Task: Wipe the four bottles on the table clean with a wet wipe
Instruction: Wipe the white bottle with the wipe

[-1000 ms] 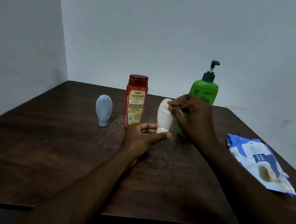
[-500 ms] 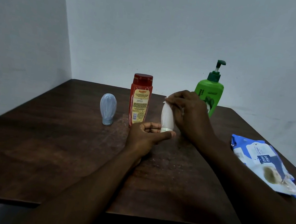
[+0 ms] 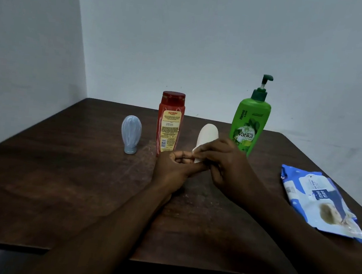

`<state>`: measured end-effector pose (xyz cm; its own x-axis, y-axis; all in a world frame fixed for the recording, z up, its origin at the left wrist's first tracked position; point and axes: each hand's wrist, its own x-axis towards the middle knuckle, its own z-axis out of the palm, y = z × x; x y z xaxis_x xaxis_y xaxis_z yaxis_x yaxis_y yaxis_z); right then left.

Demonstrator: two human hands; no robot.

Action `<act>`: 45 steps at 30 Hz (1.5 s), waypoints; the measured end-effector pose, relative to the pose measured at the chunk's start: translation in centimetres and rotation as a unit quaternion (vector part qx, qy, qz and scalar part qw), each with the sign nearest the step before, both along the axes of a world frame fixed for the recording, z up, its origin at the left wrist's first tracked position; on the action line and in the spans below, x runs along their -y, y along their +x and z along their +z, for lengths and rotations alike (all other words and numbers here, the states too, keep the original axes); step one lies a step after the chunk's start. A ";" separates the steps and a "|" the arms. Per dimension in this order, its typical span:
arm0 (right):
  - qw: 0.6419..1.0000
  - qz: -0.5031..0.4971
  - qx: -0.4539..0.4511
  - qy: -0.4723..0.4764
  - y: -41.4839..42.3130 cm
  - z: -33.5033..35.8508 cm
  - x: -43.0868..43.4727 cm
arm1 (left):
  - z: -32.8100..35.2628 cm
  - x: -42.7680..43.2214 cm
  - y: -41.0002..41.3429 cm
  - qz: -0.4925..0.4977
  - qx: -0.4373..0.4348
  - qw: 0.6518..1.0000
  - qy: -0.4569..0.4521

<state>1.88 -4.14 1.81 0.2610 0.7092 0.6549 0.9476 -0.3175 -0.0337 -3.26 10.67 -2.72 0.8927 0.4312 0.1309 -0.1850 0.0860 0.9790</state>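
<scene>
Left of the white bottle [image 3: 208, 133] stood the grey bottle [image 3: 130, 134] and red Karthika bottle [image 3: 170, 122]. My left hand [image 3: 174, 169] gripped its base; my right hand [image 3: 228, 166] pinched the wet wipe [image 3: 197, 148] against it. Right of it, the Vatika pump bottle [image 3: 249, 126] likely awaited wiping.

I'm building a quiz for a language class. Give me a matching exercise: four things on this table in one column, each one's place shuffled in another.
Things: 1 grey bottle; 2 red bottle; 3 white bottle; 4 wipes packet.
Places: A lying flat on the right of the table; B base held by the left hand; C leftmost of the row; D upright between grey and white bottles.
Pairs: 1-C, 2-D, 3-B, 4-A.
</scene>
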 end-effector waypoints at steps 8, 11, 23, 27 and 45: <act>1.000 0.013 -0.017 -0.022 -0.4 0.1 0.6 | 0.1 -0.1 -0.1 -0.003 -0.001 1.000 0.012; 1.000 0.014 0.003 -0.027 0.1 0.4 0.3 | 0.1 -0.2 -0.2 0.001 0.002 1.000 0.016; 0.990 -0.057 -0.036 0.120 3.4 3.9 -1.3 | 0.8 0.2 -0.4 -0.001 -0.024 1.000 0.014; 0.964 -0.080 -0.153 0.204 3.9 4.3 -1.2 | 0.8 0.2 -0.4 -0.006 -0.013 1.000 0.005; 0.896 -0.022 -0.284 0.342 0.9 0.6 -1.2 | 0.4 0.2 0.4 -0.114 0.038 0.990 -0.071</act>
<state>2.81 -2.94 2.43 0.7075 0.1737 0.6850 0.7032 -0.0757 -0.7070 -2.84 10.45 -2.30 0.9588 0.2388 0.1539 -0.2177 0.2693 0.9381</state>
